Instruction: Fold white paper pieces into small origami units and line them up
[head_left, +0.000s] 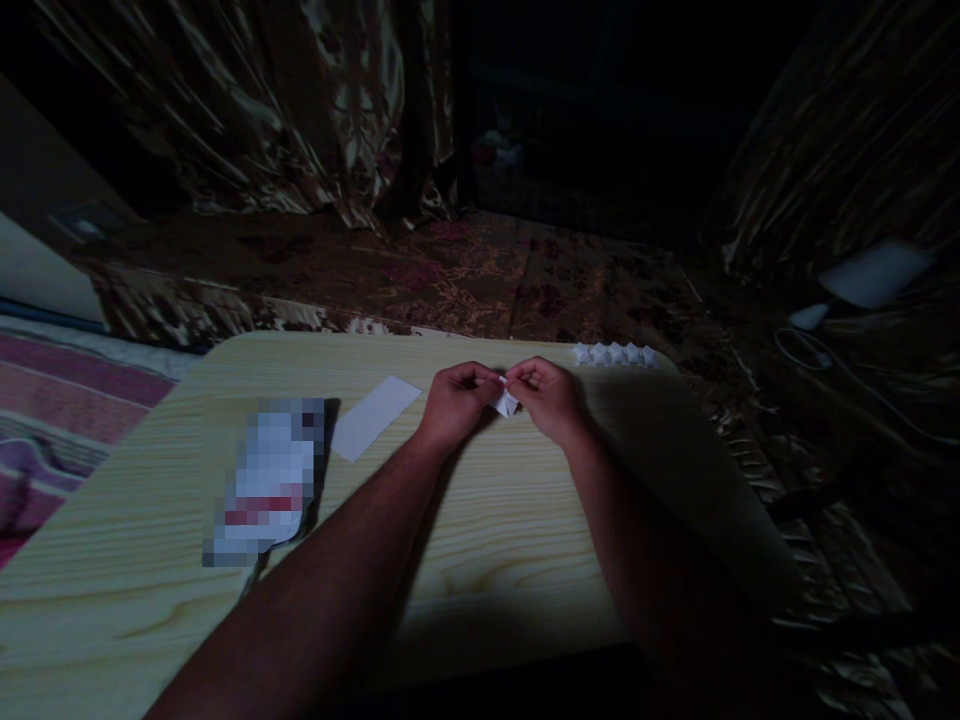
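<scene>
My left hand (pixel 455 398) and my right hand (pixel 547 396) meet over the far middle of a light wooden table (pixel 487 540). Both pinch a small folded piece of white paper (pixel 505 401) between their fingertips, just above the tabletop. A white paper strip (pixel 373 417) lies flat to the left of my left hand. A row of several small folded white paper shapes (pixel 615 354) sits at the table's far edge, to the right of my right hand.
A blurred white and red object (pixel 266 480) lies on the table's left part. Dark patterned fabric (pixel 450 270) covers the floor beyond. A white device with cables (pixel 870 275) lies at the right. A striped rug (pixel 60 400) shows at the left.
</scene>
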